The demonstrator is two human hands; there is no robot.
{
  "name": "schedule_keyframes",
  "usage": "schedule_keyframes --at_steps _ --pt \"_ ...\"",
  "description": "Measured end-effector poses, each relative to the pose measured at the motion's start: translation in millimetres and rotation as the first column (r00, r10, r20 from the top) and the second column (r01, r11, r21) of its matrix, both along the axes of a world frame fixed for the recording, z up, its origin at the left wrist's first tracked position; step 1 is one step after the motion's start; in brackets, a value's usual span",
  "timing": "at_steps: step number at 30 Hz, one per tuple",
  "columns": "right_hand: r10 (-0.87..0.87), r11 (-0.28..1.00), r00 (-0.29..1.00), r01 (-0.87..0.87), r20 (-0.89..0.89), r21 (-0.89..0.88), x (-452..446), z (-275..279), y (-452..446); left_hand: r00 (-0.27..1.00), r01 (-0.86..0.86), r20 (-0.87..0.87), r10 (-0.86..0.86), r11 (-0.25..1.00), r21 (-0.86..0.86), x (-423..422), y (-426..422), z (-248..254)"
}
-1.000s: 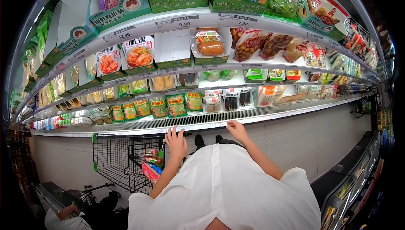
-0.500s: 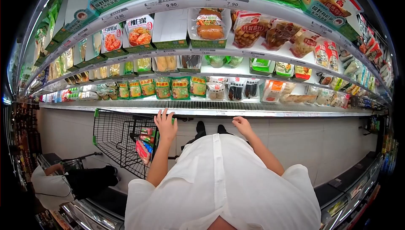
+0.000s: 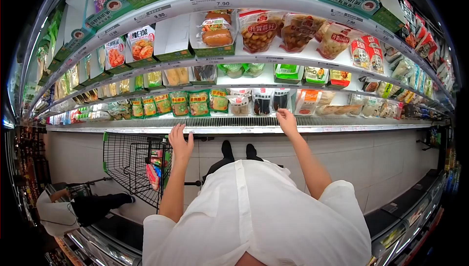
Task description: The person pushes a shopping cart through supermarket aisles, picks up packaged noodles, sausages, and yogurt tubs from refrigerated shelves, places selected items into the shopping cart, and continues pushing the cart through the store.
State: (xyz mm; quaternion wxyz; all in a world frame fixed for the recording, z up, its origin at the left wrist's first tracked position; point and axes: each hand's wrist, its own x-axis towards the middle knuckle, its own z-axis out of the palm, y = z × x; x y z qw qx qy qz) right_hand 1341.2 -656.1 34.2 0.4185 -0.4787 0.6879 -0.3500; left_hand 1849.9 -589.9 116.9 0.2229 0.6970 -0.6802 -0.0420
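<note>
My right hand is at the front edge of the bottom shelf, fingers loosely bent and holding nothing that I can see. Just beyond its fingertips stands a clear bag of dark food. Another dark bag is to its left, and a pack with an orange label to its right. My left hand hangs open with fingers apart, at the shelf's front rail beside the shopping cart. Red and blue packs lie in the cart.
Refrigerated shelves span the view, stocked with bagged foods. Green-and-yellow packs stand on the bottom shelf. Higher up are sausage packs and kimchi packs. Behind at left, another person stands by a cart.
My right hand has reached forward to the bottom shelf's front edge. My left hand has drawn slightly left and back. The view has shifted, so the shelves appear further left.
</note>
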Motion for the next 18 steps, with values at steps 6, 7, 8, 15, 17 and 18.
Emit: schedule_keyframes --at_steps 6,7,8,15,17,18 --pt "-0.180 0.960 0.982 0.160 -0.065 -0.232 -29 50 -135 0.924 0.166 -0.346 -0.162 0.986 -0.019 -98 -60 38" --pt "-0.162 0.959 0.984 0.141 -0.069 -0.245 -24 62 -146 0.903 0.159 -0.404 -0.143 0.987 0.006 -112 -65 47" --pt "-0.123 0.959 0.987 0.092 -0.102 -0.266 -15 76 -155 0.890 0.174 -0.429 -0.157 0.985 -0.001 -118 -73 46" --pt "-0.022 0.960 0.969 -0.048 -0.245 -0.277 20 108 -207 0.806 0.134 -0.591 -0.023 0.980 0.144 -120 -105 73" --pt "0.043 0.954 0.857 -0.188 -0.514 -0.235 2 35 -245 0.803 0.103 -0.595 0.050 0.970 0.220 -111 -110 72" --pt "0.028 0.922 0.823 -0.241 -0.567 -0.303 3 30 -249 0.786 0.087 -0.615 0.062 0.974 0.209 -107 -112 68"
